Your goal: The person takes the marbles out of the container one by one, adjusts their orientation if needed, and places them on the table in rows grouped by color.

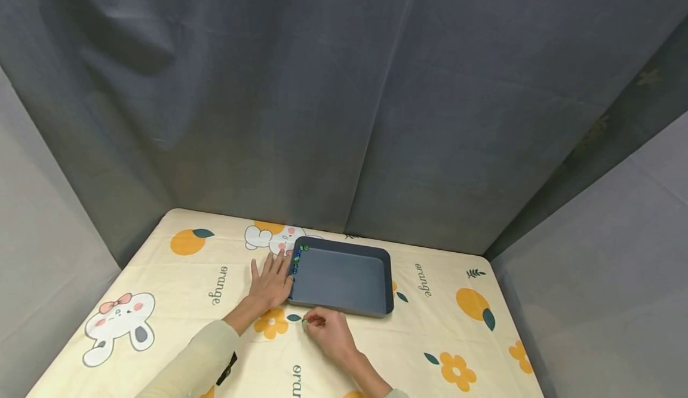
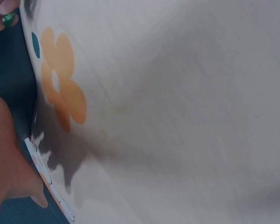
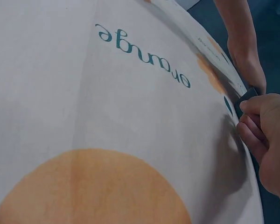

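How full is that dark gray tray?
Mostly empty: in the head view, small blue and green marbles line the left side of the tray; the rest of its floor shows bare.

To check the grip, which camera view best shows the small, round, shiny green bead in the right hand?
The left wrist view: the green bead appears largest there, in the right hand. The head view shows it as a tiny speck; the right wrist view shows no bead.
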A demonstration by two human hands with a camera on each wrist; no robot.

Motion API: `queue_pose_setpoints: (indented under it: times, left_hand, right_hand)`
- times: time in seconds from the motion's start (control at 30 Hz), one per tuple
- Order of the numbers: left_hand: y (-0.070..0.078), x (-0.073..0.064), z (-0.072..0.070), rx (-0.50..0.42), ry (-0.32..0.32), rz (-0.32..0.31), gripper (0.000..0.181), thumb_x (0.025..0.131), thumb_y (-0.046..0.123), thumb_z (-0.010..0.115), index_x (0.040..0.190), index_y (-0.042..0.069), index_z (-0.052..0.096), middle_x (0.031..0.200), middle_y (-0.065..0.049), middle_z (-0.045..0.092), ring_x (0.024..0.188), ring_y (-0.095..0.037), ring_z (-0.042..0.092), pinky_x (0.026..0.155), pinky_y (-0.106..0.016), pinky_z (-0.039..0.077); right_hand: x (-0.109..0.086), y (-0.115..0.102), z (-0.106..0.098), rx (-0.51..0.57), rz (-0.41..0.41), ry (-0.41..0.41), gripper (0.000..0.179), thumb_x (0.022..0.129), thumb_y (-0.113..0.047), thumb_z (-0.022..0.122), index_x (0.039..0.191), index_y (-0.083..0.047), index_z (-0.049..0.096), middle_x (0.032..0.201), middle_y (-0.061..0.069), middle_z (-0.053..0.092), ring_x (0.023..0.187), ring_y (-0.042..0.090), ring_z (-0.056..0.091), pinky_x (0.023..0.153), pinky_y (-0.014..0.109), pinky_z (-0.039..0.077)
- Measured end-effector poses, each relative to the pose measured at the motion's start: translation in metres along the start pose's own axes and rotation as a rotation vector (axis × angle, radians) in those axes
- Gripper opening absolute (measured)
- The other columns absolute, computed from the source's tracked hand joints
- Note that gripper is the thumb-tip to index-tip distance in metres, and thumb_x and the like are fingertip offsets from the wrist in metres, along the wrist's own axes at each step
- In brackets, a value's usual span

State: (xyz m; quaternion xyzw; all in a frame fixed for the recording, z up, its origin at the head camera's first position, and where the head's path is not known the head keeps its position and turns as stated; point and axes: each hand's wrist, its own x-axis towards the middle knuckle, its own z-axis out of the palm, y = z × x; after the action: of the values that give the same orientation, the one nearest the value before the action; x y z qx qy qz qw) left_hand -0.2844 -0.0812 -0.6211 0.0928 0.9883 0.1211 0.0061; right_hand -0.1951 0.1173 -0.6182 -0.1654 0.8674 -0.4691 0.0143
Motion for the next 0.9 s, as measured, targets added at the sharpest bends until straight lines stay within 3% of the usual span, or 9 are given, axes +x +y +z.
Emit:
queue_pose_setpoints:
  times: [0.9]
  left_hand:
    - [0.0026, -0.0015, -0.0032, -0.019, -0.023, -0.016, 0.064, 0.105, 0.036, 0.038, 0.161, 0.013, 0.018, 0.165, -0.012, 0.017, 0.149, -0.038, 0.014, 0.112, -0.069, 0.001]
  right_hand:
    - [-0.0006, 0.0052, 0.0072, -0.041, 0.003, -0.037, 0.012, 0.081, 0.002, 0.078, 0.089, -0.007, 0.075, 0.077, -0.009, 0.066, 0.067, 0.000, 0.060, 0.061, 0.018, 0.053]
